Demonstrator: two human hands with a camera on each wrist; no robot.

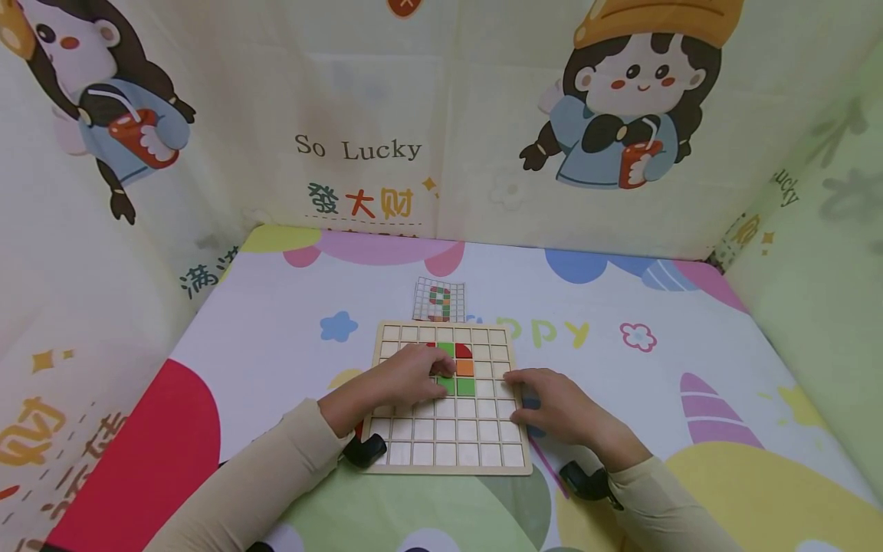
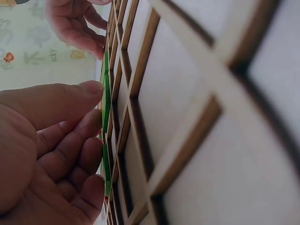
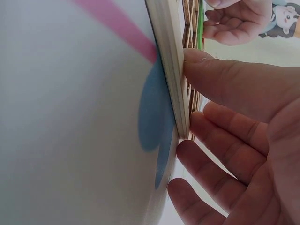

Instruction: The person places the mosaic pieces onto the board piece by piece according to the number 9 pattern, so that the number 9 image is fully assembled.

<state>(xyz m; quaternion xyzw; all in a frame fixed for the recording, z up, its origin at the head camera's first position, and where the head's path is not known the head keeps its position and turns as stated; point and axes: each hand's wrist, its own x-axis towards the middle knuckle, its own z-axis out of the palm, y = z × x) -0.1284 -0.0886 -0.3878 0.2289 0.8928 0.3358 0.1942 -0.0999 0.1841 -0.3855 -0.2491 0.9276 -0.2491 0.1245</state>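
Note:
A wooden grid board (image 1: 448,471) lies on the table, with coloured tiles in some of its upper squares. Among them are a red tile (image 1: 463,351), an orange tile (image 1: 465,368) and a green tile (image 1: 466,386). My left hand (image 1: 412,376) is over the board, hiding part of the pattern. In the left wrist view its thumb and loosely bent fingertips touch green tiles (image 2: 106,101) set in the grid. At the board's right edge, my right hand (image 1: 560,406) rests its thumb and fingertips on the rim, fingers relaxed.
Behind the board lies a small card (image 1: 440,299) printed with a coloured grid pattern. The table covering (image 1: 593,307) has printed shapes and letters. A cloth curtain (image 1: 483,115) with cartoon figures stands behind and at both sides. Each wrist wears a small black camera (image 1: 585,481).

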